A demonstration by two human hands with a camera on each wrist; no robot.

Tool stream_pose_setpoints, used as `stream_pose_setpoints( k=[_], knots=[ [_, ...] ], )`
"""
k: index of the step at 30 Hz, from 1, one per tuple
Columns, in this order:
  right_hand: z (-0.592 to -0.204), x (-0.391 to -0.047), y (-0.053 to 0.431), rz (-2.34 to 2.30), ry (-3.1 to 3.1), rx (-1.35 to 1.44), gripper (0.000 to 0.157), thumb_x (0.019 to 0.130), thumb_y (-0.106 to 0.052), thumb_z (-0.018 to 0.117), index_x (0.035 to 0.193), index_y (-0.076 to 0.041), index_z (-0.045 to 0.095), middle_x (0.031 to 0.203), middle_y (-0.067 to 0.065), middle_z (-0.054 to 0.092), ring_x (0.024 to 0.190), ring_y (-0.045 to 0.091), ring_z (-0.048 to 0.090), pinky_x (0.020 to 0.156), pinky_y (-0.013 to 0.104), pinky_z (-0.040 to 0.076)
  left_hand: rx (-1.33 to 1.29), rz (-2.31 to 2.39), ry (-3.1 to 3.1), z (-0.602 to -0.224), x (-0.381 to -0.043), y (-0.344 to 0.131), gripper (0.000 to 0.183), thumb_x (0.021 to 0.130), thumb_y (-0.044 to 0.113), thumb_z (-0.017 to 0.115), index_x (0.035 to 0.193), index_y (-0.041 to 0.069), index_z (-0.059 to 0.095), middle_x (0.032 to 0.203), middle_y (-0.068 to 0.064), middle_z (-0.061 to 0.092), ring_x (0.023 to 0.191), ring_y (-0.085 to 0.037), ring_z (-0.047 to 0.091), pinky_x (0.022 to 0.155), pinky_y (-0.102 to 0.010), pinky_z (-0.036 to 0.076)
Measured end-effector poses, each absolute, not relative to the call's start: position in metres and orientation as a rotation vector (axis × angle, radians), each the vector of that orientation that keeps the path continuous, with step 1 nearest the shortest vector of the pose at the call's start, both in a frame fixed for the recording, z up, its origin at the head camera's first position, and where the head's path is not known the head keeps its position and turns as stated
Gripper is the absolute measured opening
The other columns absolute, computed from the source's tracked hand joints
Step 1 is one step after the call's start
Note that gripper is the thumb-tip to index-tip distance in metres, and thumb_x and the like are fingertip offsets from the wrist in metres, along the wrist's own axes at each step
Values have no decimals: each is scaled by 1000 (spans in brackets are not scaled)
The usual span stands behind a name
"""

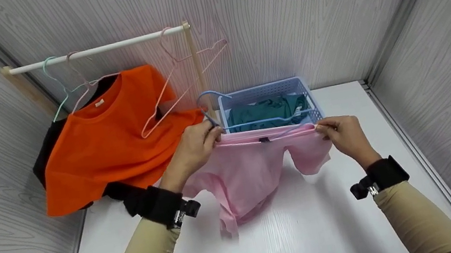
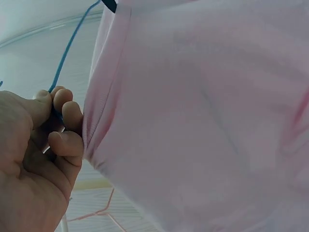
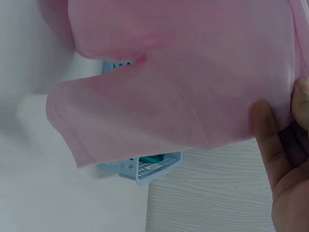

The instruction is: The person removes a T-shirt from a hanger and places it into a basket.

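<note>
A pink T-shirt hangs over the white table, its neck edge stretched sideways between the two hands. My left hand pinches a blue wire hanger between thumb and forefinger; its other fingers touch the shirt's edge. The hanger's hook rises above that hand, while its far end reaches down behind the shirt's upper edge. At the other shoulder, my right hand grips the pink fabric between thumb and fingers. A dark label shows at the neck.
Behind the shirt stands a blue perforated basket with a dark green garment inside. On the left, a rack with a white rail holds an orange T-shirt, a black garment and a bare pink hanger. Panels enclose the white table.
</note>
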State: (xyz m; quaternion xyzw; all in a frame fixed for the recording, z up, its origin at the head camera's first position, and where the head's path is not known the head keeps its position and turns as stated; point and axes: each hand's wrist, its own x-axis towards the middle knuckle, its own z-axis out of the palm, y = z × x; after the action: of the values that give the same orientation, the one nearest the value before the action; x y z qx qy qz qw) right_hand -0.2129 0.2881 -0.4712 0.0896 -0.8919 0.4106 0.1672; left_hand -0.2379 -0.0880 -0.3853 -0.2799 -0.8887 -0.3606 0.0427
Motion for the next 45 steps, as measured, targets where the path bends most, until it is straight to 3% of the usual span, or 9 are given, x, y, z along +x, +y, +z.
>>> stream_pose_setpoints(
  k=[8,14,22,31,34,37,40,42,45],
  knots=[
    [-471,-208,271,1217,-2564,276,12,90,-14,69,91,-4,77,85,10,75,70,13,67,63,13,53,-813,-1122,-2825,-381,-232,-83,22,100,24,55,98,6,67,82,-7,69,73,-18,62,71,-29,56],
    [-478,-205,251,1584,-2524,235,23,92,-20,67,101,0,73,95,19,73,77,13,68,70,20,58,-814,-1093,-2809,-371,-231,-74,26,99,31,56,95,9,71,85,-5,73,78,-16,70,73,-30,57],
    [-469,-194,201,1819,-2551,491,20,98,-8,56,109,6,65,126,22,63,107,30,63,86,34,58,-835,-1101,-2858,-361,-235,-52,29,99,36,54,98,14,72,89,-3,73,72,-14,69,71,-28,57],
    [-466,-185,149,1776,-2682,708,18,98,-11,56,106,3,64,116,18,67,108,25,61,92,38,55,-811,-1140,-2886,-364,-242,-30,29,101,36,51,101,15,70,87,0,73,70,-11,70,73,-25,58],
    [-470,-183,135,1743,-2725,751,18,98,-10,57,106,5,62,113,19,66,103,22,59,89,32,54,-799,-1105,-2904,-366,-243,-24,30,101,38,50,103,15,69,87,2,73,68,-8,68,85,-28,55],
    [-479,-184,125,1721,-2751,805,17,97,-8,58,107,6,61,113,20,66,100,22,59,86,29,53,-776,-1073,-2916,-367,-244,-21,30,101,39,49,102,16,68,86,3,73,67,-6,67,108,-41,39],
    [-496,-187,121,1713,-2764,867,17,96,-8,58,108,4,63,115,20,67,104,27,62,87,33,55,-758,-1087,-2915,-369,-244,-21,29,101,39,49,103,16,67,87,3,73,66,-6,67,106,-37,42],
    [-507,-190,121,1704,-2769,899,17,97,-9,58,109,2,64,114,19,67,106,29,63,88,39,56,-745,-1105,-2908,-369,-245,-23,30,101,38,50,104,14,67,88,1,74,66,-9,68,86,-28,55],
    [-517,-192,127,1686,-2789,900,17,97,-12,58,110,-5,66,112,14,69,110,28,63,90,44,56,-717,-1109,-2909,-370,-246,-31,30,101,38,50,104,13,67,89,-1,74,66,-13,70,65,-25,57]
  ],
)
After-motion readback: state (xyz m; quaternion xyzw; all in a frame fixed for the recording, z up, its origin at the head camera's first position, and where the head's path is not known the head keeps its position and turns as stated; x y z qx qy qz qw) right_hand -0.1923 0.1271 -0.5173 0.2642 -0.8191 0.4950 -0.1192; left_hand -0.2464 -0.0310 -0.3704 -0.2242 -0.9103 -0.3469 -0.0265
